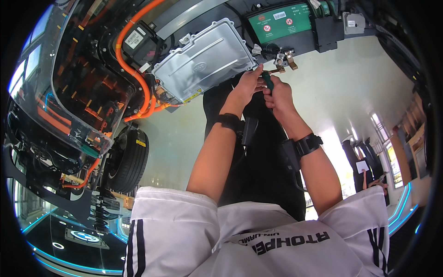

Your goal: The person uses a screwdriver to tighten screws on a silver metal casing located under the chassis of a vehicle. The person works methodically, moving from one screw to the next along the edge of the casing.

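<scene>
My right hand [280, 96] is wrapped around the green handle of a screwdriver [268, 79], its upper end pointing away from me. Close against it on the left is my left hand [249, 87], thumb raised and fingers curled in beside the tool. What those fingers pinch, if anything, is hidden. Just beyond the hands, copper-coloured terminal pieces [290, 61] and metal fittings stick out below a green battery [280, 24]. A large silver ribbed metal housing [203, 62] lies to the left of my hands.
Thick orange cables [119, 48] curve down the left side beside a transparent panel over the vehicle's parts. A tyre [129, 159] stands below them. A small grey module [354, 23] sits right of the battery. People [364, 164] stand at the far right.
</scene>
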The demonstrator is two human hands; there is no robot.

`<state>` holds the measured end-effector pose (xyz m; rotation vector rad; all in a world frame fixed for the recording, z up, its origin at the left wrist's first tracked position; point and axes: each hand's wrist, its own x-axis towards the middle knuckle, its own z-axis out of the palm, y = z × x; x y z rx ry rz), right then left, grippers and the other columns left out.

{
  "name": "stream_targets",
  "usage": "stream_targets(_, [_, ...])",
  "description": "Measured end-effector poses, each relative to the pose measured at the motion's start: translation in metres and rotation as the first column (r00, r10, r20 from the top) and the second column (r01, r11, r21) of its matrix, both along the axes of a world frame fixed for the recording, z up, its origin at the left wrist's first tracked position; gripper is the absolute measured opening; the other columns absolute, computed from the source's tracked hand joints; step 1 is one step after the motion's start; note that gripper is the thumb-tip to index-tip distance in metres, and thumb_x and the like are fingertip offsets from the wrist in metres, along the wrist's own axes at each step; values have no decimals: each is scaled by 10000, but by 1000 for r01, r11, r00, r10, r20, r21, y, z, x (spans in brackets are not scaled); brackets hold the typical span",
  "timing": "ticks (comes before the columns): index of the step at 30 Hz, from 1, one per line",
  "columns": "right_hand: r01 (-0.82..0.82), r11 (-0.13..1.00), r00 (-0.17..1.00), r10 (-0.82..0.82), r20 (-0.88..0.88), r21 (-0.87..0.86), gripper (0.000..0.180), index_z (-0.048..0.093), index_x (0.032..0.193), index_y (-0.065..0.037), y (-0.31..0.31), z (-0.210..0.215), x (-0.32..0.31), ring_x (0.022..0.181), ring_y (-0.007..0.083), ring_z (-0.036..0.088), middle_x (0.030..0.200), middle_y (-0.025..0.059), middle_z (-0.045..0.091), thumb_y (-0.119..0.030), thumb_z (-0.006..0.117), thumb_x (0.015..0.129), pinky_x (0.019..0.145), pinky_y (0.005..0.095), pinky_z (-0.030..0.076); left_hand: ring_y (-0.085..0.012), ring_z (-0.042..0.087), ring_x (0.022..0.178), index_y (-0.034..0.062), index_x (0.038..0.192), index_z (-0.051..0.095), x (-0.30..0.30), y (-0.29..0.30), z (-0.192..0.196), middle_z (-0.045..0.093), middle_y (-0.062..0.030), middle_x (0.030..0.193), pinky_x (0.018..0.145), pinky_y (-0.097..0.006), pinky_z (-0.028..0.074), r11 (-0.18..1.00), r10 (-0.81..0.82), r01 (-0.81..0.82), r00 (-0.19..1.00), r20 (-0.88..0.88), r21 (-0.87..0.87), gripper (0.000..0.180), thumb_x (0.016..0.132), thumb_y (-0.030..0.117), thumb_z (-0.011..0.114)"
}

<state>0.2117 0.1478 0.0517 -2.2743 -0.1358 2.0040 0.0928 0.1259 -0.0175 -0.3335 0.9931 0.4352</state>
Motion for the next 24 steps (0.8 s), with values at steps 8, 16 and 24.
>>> stream_targets(8, [-939, 314, 201, 830, 521, -139, 308, 570, 1049, -4, 14, 15, -32, 791, 310, 663, 885, 191, 661, -271, 491, 918, 683, 412, 534, -202, 620, 913, 12, 1176, 521, -48, -20, 37, 654, -119, 1032, 808, -313, 456, 999, -46, 50, 989, -141, 23, 385, 972, 322, 419])
stream_targets(16, [-11, 963, 999, -3, -54, -268, 209, 543, 887, -75, 10, -13, -8, 443, 52, 397, 629, -13, 490, -266, 626, 869, 333, 214, 243, -165, 621, 796, -28, 1052, 560, -168, -67, 136, 656, -109, 923, 748, -276, 485, 955, 264, -53, 603, -753, 292, 193, 941, 109, 484])
stream_targets(24, [-951, -16, -171, 859, 482, -309, 293, 610, 931, 33, 1, -17, -30, 653, 296, 670, 882, 199, 667, -251, 607, 859, 502, 359, 518, -211, 557, 819, -34, 998, 544, -313, -105, 204, 553, -119, 922, 738, -314, 465, 982, 28, 175, -526, -850, -76, 126, 898, 42, 543])
